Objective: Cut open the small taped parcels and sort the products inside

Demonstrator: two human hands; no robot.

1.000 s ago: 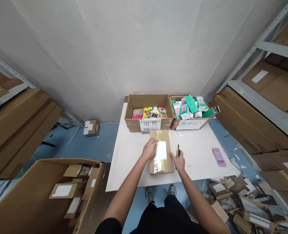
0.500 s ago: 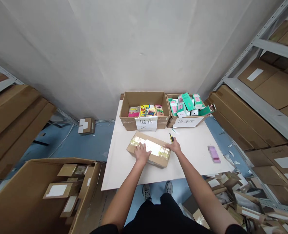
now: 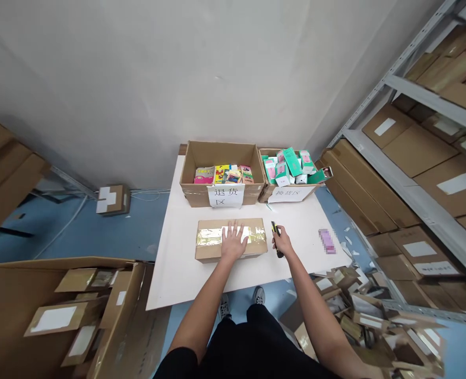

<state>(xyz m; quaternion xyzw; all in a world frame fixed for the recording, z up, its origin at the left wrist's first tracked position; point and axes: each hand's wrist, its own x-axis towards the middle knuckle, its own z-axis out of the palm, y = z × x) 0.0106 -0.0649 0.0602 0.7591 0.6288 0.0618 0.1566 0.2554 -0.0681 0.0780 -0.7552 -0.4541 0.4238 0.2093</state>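
Observation:
A taped cardboard box (image 3: 209, 253) lies lengthwise across the white table (image 3: 169, 268). My left hand (image 3: 233, 242) rests flat on its top, fingers spread over the white label and the shiny clear tape. To the right of the box, my right hand (image 3: 282, 240) is closed around a black and yellow utility knife (image 3: 274, 227). The knife points away from me and is apart from the box. Whether its blade is out is too small to make out.
Behind stand an open carton (image 3: 220, 200) of colourful small packs and another carton (image 3: 262, 196) of green boxes, both with paper signs. A blurred pink item (image 3: 327, 241) lies at the table's right. A large carton (image 3: 110, 326) with parcels stands left; discarded boxes (image 3: 359, 310) pile up right.
The box has turned to lie straight across the table. My right hand has come off its right end with the knife. My left hand stays on top, fingers now spread. The view has shifted right.

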